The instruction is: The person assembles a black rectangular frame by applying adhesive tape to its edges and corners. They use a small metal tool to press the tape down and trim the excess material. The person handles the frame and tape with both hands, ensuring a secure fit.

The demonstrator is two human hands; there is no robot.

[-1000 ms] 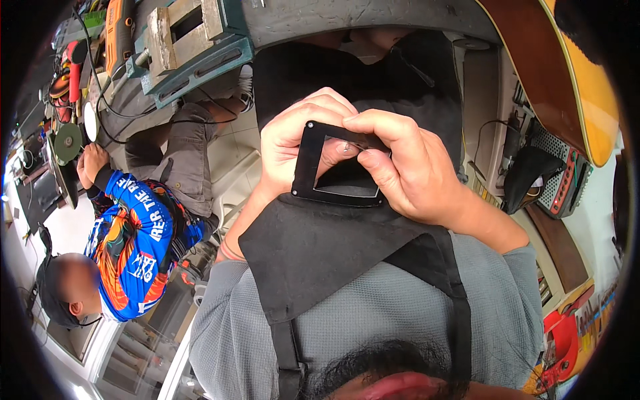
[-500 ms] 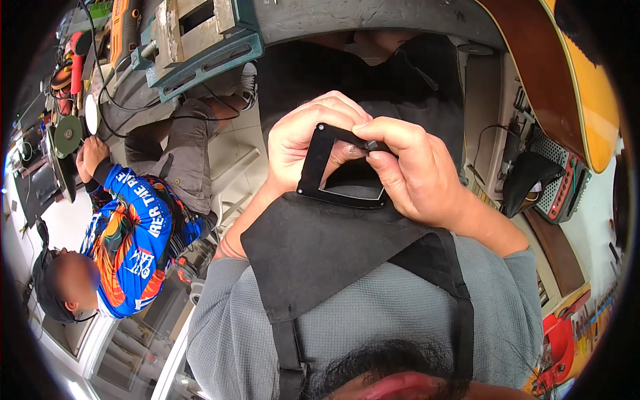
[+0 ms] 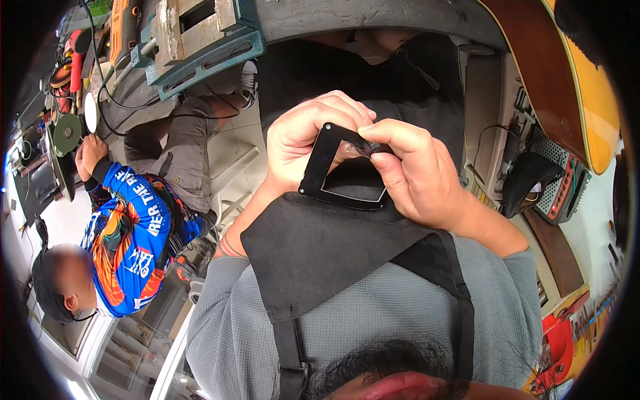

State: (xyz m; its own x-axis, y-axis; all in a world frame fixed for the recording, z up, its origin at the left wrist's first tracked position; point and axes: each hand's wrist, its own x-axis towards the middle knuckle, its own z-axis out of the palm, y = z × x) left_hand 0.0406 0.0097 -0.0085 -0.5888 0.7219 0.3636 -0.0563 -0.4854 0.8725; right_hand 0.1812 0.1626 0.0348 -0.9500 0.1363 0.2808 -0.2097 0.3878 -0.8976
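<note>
My left hand [image 3: 293,141] is wrapped behind a black rectangular frame [image 3: 317,160], gripping its far left side. The frame has small screws at its corners and a wide opening, and is tilted just above my dark apron [image 3: 320,247]. Thumb and forefinger of my right hand [image 3: 417,163] pinch a small dark piece [image 3: 379,148] against the frame's right side. Its kind cannot be made out, since the fingers cover most of it. Through the opening, a fingertip of my left hand shows near that piece.
A bench vise [image 3: 200,50] is mounted on the dark workbench [image 3: 373,15] ahead. A guitar body [image 3: 583,87] juts in at the far right, above a red-and-grey perforated device [image 3: 565,190]. On the left a person in a blue jersey [image 3: 137,230] works beside a grinding disc [image 3: 67,133].
The frame has shifted very slightly to the right, and the small dark piece between my right fingers has changed its angle a little. Both hands keep their grip.
</note>
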